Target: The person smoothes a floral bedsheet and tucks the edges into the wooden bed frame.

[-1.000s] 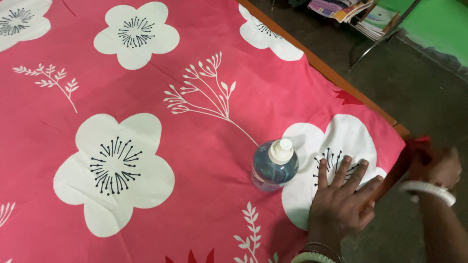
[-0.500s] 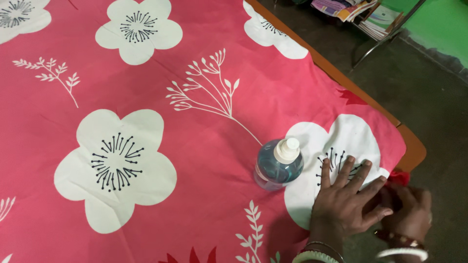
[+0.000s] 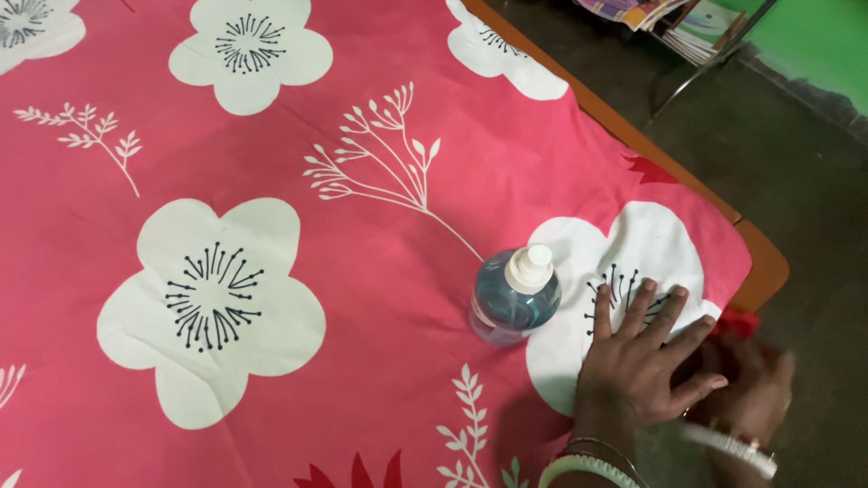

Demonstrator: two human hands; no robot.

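Observation:
A pink-red cloth point(image 3: 380, 271) printed with big white flowers and white sprigs covers a wooden table. My left hand point(image 3: 642, 361) lies flat on it, fingers spread over a white flower near the table's corner. My right hand point(image 3: 750, 384) is blurred, just off the table edge and below it, with its fingers closed around the hanging red edge of the cloth point(image 3: 737, 321). Upright on the cloth, a hand's width left of my left hand, stands a clear bottle of blue liquid point(image 3: 514, 296) with a white cap. White bangles show on both wrists.
The bare wooden table corner point(image 3: 759, 267) sticks out past the cloth on the right. Beyond it is a dark floor point(image 3: 796, 181), a metal rack with stacked books point(image 3: 687, 27) at the top right, and a green wall.
My right hand came from out at the table corner down to the cloth's edge beside my left hand. The left hand and the bottle stayed in place.

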